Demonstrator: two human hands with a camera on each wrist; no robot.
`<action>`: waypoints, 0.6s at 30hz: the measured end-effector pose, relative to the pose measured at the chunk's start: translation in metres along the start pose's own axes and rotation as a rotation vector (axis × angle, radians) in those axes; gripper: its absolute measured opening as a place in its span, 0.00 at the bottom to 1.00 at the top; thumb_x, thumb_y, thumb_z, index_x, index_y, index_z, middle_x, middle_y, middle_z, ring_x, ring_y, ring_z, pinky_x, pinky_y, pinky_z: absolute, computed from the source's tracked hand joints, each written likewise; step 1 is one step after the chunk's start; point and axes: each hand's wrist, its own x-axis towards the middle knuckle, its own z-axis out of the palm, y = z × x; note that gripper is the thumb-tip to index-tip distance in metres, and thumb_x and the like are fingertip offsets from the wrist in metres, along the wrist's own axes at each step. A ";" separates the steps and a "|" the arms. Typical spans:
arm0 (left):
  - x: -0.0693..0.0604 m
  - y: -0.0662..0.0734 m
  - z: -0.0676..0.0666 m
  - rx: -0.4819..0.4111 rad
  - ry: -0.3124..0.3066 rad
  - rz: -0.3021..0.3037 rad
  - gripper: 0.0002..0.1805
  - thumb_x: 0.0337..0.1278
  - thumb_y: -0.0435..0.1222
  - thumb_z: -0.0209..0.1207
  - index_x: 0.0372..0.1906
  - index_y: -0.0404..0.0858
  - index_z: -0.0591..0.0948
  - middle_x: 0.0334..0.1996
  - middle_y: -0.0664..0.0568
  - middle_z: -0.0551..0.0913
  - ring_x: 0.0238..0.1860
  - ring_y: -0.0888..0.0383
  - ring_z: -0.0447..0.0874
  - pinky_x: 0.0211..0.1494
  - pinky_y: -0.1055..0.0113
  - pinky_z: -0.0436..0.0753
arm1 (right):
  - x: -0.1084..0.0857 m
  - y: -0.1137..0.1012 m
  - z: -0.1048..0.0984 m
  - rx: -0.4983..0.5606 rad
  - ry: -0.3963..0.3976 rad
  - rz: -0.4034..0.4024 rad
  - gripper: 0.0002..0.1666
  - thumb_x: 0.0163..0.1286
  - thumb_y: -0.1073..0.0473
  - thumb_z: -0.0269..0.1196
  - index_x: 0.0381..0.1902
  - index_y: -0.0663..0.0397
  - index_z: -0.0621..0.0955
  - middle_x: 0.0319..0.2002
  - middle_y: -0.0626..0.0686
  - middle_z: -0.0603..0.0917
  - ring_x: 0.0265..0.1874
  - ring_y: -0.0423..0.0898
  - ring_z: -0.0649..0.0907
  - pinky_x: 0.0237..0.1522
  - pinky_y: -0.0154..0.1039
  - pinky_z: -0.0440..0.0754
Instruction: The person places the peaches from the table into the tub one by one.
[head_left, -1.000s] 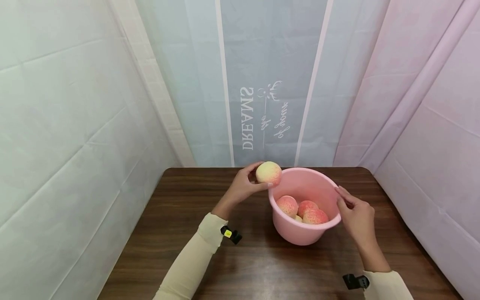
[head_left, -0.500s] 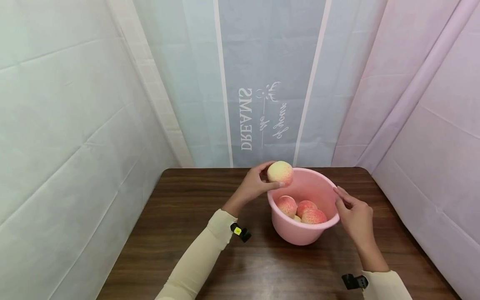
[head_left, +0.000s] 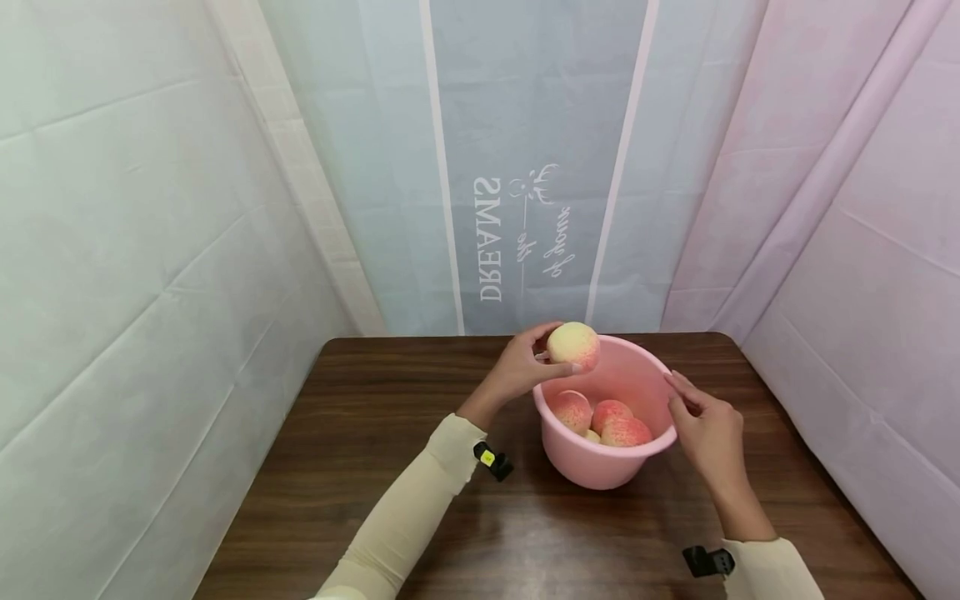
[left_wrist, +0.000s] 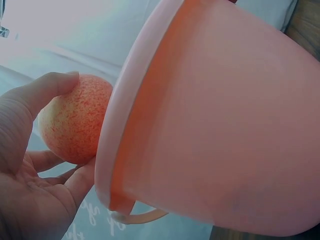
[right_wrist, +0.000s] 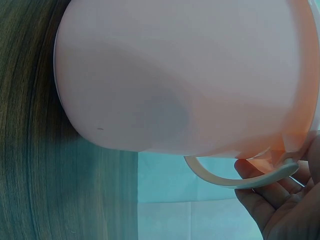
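A pale yellow and pink peach [head_left: 573,347] is gripped between the thumb and fingers of my left hand [head_left: 517,367], above the left rim of a pink bucket [head_left: 600,467]. In the left wrist view the same peach [left_wrist: 77,120] shows its red-speckled side beside the bucket rim. Several more peaches [head_left: 626,432] lie inside the bucket, one mostly hidden under the others. My right hand [head_left: 712,433] pinches the bucket's right rim. In the right wrist view, the fingers [right_wrist: 260,200] of that hand are at the rim beside the bucket's handle [right_wrist: 240,181].
The bucket stands upright on a dark wooden table [head_left: 360,433]. A grey-blue cloth with white lettering [head_left: 489,242] hangs behind the table's far edge. Pale cloth walls [head_left: 150,292] rise on the left and right sides.
My left hand has moved right with the peach, from beside the bucket's left rim to over its opening. My right hand stays at the rim, and the peaches inside look the same.
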 end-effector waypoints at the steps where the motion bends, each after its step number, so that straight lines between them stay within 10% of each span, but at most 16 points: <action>1: 0.001 0.000 0.001 0.002 0.002 -0.005 0.36 0.48 0.39 0.77 0.66 0.45 0.78 0.55 0.55 0.81 0.51 0.60 0.81 0.57 0.63 0.82 | 0.000 0.000 0.000 0.001 -0.001 0.002 0.18 0.72 0.62 0.62 0.58 0.56 0.84 0.57 0.56 0.84 0.55 0.59 0.84 0.37 0.10 0.65; 18: 0.003 -0.001 0.013 0.145 -0.028 -0.042 0.37 0.48 0.40 0.77 0.67 0.43 0.77 0.53 0.57 0.80 0.45 0.62 0.79 0.48 0.71 0.82 | -0.003 -0.002 0.000 -0.005 -0.001 0.027 0.18 0.72 0.61 0.63 0.58 0.54 0.84 0.57 0.55 0.84 0.56 0.58 0.83 0.38 0.10 0.64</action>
